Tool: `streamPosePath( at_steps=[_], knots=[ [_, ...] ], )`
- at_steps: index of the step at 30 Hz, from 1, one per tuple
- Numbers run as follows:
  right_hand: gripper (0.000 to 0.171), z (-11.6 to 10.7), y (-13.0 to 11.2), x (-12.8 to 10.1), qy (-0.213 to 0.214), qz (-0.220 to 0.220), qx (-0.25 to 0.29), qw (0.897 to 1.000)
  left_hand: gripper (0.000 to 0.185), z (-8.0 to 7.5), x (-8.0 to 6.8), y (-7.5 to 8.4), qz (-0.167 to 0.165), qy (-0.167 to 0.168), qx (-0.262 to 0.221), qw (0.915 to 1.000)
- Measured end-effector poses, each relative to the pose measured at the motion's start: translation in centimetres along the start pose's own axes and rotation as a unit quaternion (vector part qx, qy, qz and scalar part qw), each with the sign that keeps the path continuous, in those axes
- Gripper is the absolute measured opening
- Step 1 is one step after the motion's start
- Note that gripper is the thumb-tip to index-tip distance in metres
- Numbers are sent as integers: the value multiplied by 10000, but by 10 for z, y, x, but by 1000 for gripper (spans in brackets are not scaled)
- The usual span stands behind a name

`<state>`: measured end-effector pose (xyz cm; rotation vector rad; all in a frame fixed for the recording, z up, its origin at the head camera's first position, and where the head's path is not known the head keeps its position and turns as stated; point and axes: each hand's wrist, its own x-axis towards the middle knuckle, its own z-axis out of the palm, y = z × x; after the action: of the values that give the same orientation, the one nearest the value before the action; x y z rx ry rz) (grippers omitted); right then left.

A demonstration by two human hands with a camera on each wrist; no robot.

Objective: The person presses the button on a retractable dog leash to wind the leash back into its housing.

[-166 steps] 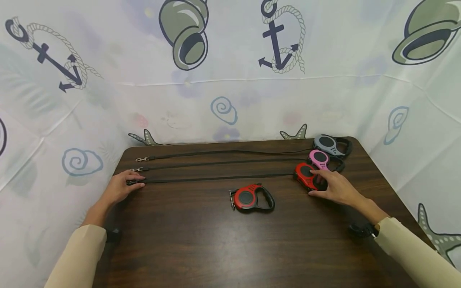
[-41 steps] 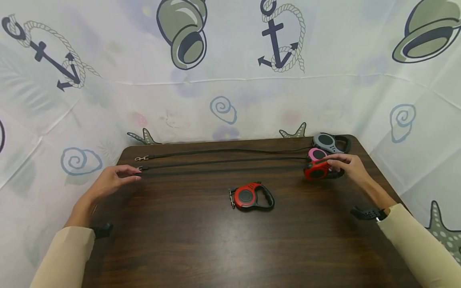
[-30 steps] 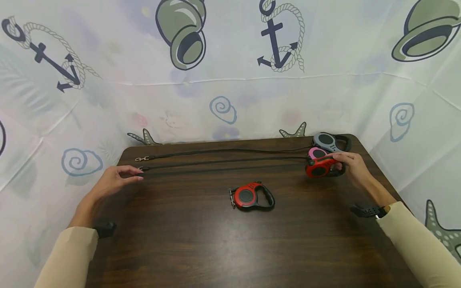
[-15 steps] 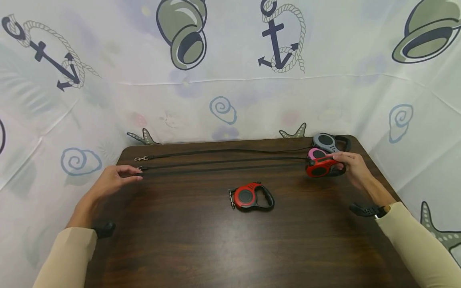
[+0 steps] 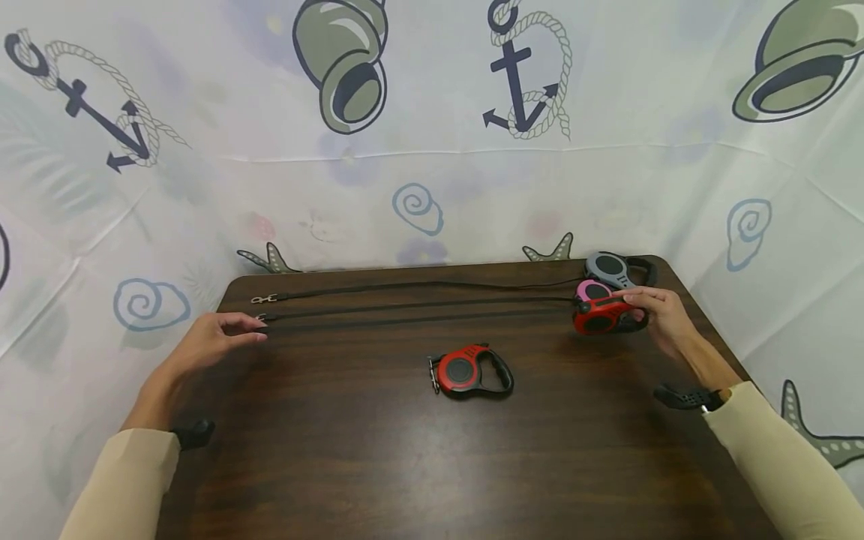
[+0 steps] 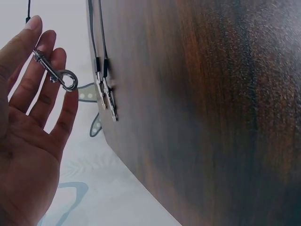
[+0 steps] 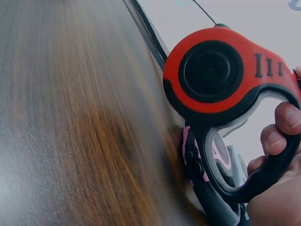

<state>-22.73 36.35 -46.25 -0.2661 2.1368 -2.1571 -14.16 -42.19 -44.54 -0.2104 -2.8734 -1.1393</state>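
Observation:
My right hand [image 5: 664,319] grips the black handle of a red retractable leash [image 7: 207,70], with fingers curled through the loop. The red leash is raised and tipped on edge, overlapping a pink retractable leash [image 5: 592,290]. My left hand [image 5: 205,341] pinches the far end of its black strap [image 5: 418,321] between thumb and fingers. A metal snap hook [image 6: 56,73] lies across those fingers in the left wrist view. The strap runs taut between my two hands. A second red retractable leash [image 5: 461,372] lies mid-table, its strap wound in.
Behind the pink leash lies a grey retractable leash [image 5: 607,268] at the table's back right corner. Two more straps stretch leftward across the brown table [image 5: 378,450], ending in metal hooks [image 5: 265,298]. A patterned white curtain [image 5: 459,195] surrounds the back and sides.
Since the oldest frame, both hands have lifted the red leash and its hook end off the table, and the right hand has turned the leash on edge. Over the last second, hardly anything moves.

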Motion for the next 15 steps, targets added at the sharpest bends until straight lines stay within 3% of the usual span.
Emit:
streamPosePath(
  at_steps=[15],
  knots=[
    [23,1,-4,-2,-203,6,-269,9994,26,3,4,5,108,-22,-121,9999]
  ],
)
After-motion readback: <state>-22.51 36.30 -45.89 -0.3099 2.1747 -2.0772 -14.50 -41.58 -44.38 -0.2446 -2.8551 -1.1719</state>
